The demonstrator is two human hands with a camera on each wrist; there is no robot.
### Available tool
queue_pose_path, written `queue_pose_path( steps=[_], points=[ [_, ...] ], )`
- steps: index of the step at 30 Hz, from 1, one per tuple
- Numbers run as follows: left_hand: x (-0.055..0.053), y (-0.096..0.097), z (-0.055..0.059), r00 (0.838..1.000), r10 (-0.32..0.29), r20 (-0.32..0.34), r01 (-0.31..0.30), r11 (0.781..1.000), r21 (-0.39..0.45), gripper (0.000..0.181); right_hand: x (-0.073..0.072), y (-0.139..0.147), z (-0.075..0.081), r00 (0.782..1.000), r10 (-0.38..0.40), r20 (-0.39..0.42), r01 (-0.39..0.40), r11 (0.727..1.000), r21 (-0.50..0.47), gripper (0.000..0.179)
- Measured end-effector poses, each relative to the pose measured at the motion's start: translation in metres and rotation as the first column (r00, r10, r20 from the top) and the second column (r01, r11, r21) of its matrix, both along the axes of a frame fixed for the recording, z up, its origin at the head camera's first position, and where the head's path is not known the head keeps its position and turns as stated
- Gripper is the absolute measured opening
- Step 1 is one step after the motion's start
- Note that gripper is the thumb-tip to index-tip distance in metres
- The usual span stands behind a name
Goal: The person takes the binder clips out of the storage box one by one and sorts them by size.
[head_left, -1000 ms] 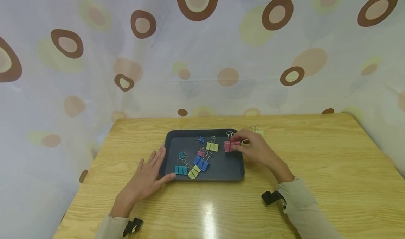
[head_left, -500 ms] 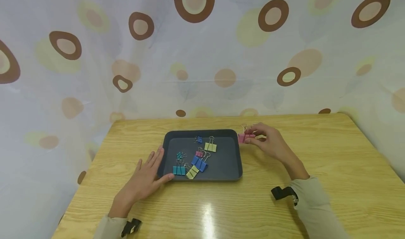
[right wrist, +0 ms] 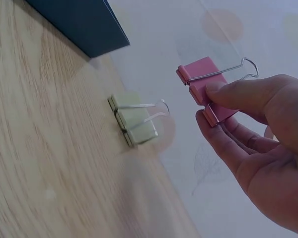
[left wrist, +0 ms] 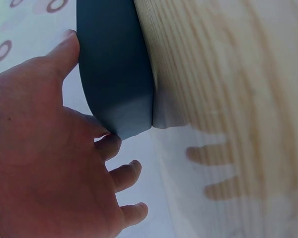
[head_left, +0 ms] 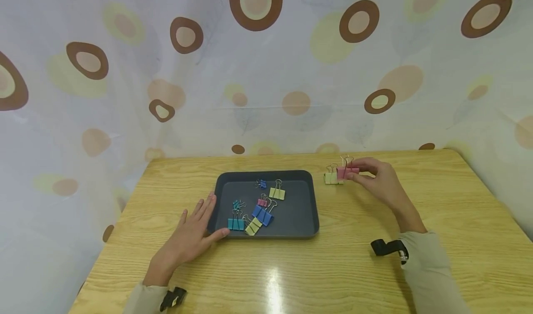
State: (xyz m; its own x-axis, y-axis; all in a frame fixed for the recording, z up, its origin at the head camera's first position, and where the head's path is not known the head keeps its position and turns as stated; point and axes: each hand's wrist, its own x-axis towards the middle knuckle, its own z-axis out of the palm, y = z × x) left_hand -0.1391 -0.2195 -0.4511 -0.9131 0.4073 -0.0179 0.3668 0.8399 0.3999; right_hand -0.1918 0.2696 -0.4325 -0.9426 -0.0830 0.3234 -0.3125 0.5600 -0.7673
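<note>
My right hand (head_left: 376,180) pinches a large pink binder clip (head_left: 346,172) between thumb and fingers, raised off the table to the right of the tray. Beside it a large pale yellow binder clip (head_left: 331,178) rests on the wood; the right wrist view shows the pink clip (right wrist: 203,82) apart from the yellow one (right wrist: 136,119). At the left rim of the dark grey tray (head_left: 300,228), my left hand (head_left: 187,235) lies with fingers extended. Its thumb and fingers touch the tray's edge (left wrist: 116,74) in the left wrist view.
Inside the tray lie a blue clip (head_left: 263,215), a teal clip (head_left: 236,224), yellow clips (head_left: 277,193) and smaller ones, such as a little pink clip (head_left: 262,202). The wooden table (head_left: 333,267) meets a patterned cloth (head_left: 266,129) at the back.
My right hand has lifted the pink binder clip out of the tray's right side and carried it right, past the rim, beside the yellow clip. My left hand stays at the tray.
</note>
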Motion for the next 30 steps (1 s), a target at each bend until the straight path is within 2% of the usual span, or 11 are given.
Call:
queue_pose_path(
  steps=[7,11,14,18,24,30],
  points=[
    [-0.001,0.001,0.0,1.0,-0.005,0.006,0.005,1.0,-0.002,0.096,-0.002,0.021,-0.011,0.993,-0.081,0.087,0.086,0.995,-0.053,0.032],
    [-0.001,0.0,0.0,1.0,-0.007,0.002,0.007,1.0,-0.003,0.096,-0.003,0.03,-0.019,0.983,-0.086,0.163,0.105,0.988,-0.113,0.038],
    [0.0,0.0,0.0,1.0,-0.008,0.002,0.008,1.0,-0.006,0.096,-0.003,0.035,-0.024,0.974,-0.095,0.208,0.122,0.985,-0.123,0.042],
    [0.0,0.0,-0.001,1.0,-0.003,0.009,0.003,1.0,-0.003,0.096,-0.004,0.043,-0.03,0.968,-0.12,0.221,0.139,0.987,-0.076,0.044],
    [0.0,0.0,-0.001,1.0,-0.003,0.01,0.003,1.0,-0.005,0.095,-0.006,0.05,-0.037,0.963,-0.132,0.235,0.15,0.987,-0.062,0.045],
    [0.0,0.0,-0.002,1.0,-0.003,0.008,0.002,1.0,0.009,0.095,-0.009,0.051,-0.043,0.966,-0.153,0.207,0.165,0.985,-0.042,0.041]
  ],
)
